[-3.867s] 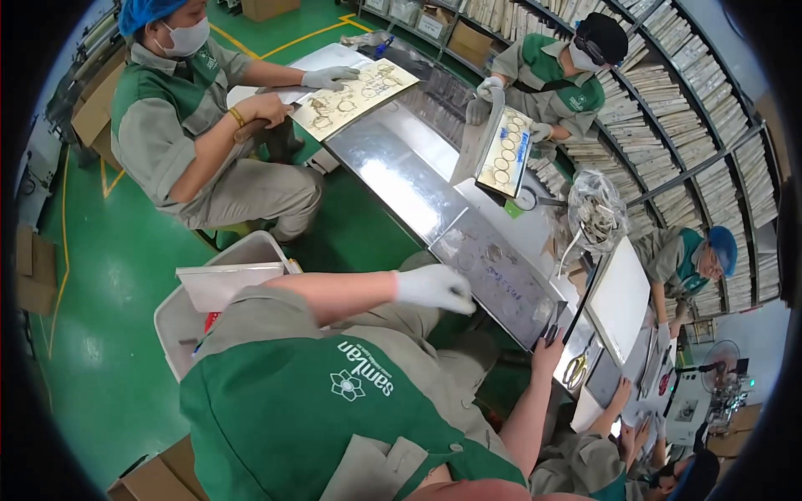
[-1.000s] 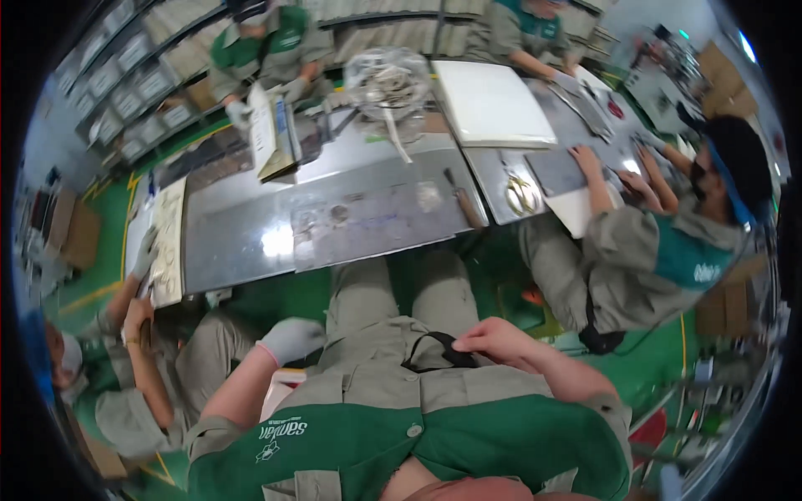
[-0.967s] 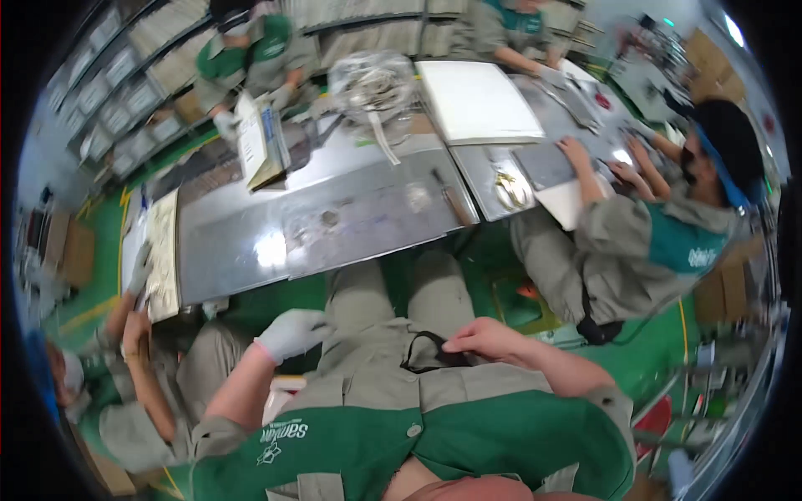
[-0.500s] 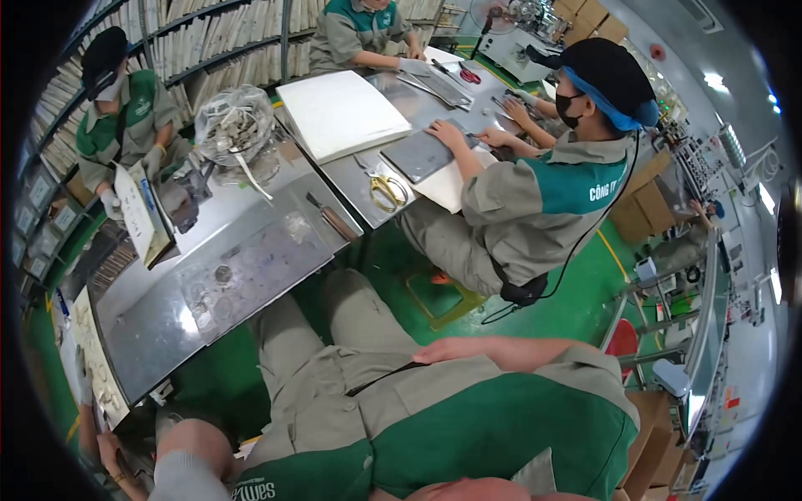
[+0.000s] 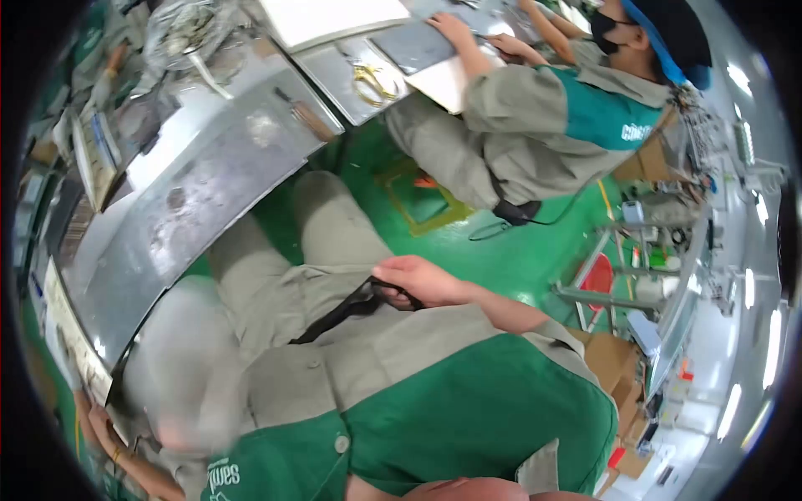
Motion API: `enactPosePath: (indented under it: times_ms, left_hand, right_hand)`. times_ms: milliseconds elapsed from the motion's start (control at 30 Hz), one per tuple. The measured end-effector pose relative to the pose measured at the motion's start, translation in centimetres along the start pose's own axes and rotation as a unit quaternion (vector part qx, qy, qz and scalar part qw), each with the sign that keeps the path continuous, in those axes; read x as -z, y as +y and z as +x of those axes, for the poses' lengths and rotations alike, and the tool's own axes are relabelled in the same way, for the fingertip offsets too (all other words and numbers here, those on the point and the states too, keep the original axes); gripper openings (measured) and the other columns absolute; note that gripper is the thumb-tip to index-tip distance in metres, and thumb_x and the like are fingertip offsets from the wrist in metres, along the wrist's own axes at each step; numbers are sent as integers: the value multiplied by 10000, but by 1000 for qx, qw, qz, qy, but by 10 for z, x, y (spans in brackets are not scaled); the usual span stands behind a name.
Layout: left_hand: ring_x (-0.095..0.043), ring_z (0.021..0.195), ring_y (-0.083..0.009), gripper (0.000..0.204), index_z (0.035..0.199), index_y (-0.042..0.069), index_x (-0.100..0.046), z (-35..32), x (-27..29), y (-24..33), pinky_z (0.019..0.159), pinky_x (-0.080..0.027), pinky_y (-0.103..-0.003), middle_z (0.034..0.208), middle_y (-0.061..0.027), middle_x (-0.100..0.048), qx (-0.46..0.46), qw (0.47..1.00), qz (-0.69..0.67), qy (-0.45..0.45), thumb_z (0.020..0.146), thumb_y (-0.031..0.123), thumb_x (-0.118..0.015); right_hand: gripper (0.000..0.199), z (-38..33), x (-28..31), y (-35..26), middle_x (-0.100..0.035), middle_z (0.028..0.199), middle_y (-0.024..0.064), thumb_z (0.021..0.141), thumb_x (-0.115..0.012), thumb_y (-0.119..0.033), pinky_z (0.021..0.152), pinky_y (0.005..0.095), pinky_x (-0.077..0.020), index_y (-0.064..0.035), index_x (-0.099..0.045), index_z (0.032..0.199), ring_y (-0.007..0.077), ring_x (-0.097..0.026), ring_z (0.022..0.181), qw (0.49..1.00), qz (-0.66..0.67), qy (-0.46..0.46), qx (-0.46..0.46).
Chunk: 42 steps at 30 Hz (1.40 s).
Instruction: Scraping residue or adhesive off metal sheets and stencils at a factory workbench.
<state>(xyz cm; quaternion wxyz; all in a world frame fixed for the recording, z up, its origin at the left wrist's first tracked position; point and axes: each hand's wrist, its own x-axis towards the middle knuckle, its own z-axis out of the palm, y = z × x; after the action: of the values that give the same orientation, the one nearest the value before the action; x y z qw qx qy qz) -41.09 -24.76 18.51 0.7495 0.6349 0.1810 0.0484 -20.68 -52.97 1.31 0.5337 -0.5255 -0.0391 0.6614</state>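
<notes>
Running from the lower left to the upper middle of the head view, a metal worktop (image 5: 109,284) is bent into a curve by the lens. At its near corner, toward the upper middle, a wooden-handled tool (image 5: 313,121) is laid; beyond it, gold-handled scissors (image 5: 376,88) are placed on an adjoining surface. A clear plastic bag (image 5: 188,33) of pale scraps is seen at the upper left, and a thick white slab (image 5: 326,18) is cut off by the top edge. The green floor (image 5: 501,280) is exposed right of centre, with a yellow stool (image 5: 434,213) partly hidden by a seated co-worker (image 5: 535,125). Cardboard boxes (image 5: 606,359) are stacked at the lower right.

At the centre of the frame, a black strap (image 5: 342,313) is grasped by the bare right hand (image 5: 422,280), its fingers curled around one end. From there the strap is stretched down and left across the lap, along the hem of the green-and-grey jacket (image 5: 468,409). At the lower left, the white-gloved left hand (image 5: 188,367) is heavily blurred beside the jacket; whether it is open or clenched cannot be told.
</notes>
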Motion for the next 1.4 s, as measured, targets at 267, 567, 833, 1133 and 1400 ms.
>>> enactPosePath:
  times_ms: [267, 567, 833, 1133, 1400]
  left_hand:
    - [-637, 994, -308, 943, 1363, 40, -477, 62, -6, -159, 889, -526, -407, 1082, -148, -637, -21, 901, 398, -170, 601, 382, -915]
    - [-672, 771, -336, 504, 1399, 133, -464, -7, 49, -175, 623, -532, -432, 1006, -159, -676, -21, 830, 555, -47, 904, 83, -542]
    - [-688, 971, -319, 464, 1365, 106, -542, -53, 84, -264, 810, -538, -398, 1074, -145, -697, 226, 958, 172, -50, 936, 272, -601]
    - [-653, 956, -188, 244, 1141, 36, -656, -111, 69, -226, 866, -500, -312, 1041, -123, -682, 161, 978, 82, 103, 968, 174, -554]
    - [-674, 779, -326, 239, 922, 112, -653, -87, 60, -243, 654, -512, -416, 826, -111, -661, 80, 862, 474, 161, 780, 294, -714]
  right_hand:
    - [256, 34, -47, -42, -531, 687, -47, 1052, -540, -291, 480, 207, -339, -82, -588, 912, 37, -437, 547, 996, -42, 56, -54]
    - [364, 105, -66, -37, -554, 672, 3, 1005, -555, -419, 477, 334, -386, -86, -651, 895, 108, -480, 537, 937, -320, -137, -36]
    - [290, 70, -12, -48, -697, 954, 36, 992, -641, -301, 825, 282, -515, -44, -657, 1124, 106, -634, 879, 938, -330, -63, -86]
    - [179, 82, -4, -93, -677, 833, 49, 944, -682, -175, 707, 269, -514, -15, -655, 1021, 109, -617, 740, 842, -455, 165, 240]
    - [147, 104, 2, -87, -668, 779, 43, 936, -691, -156, 659, 265, -493, -16, -670, 973, 88, -598, 712, 829, -443, 191, 282]
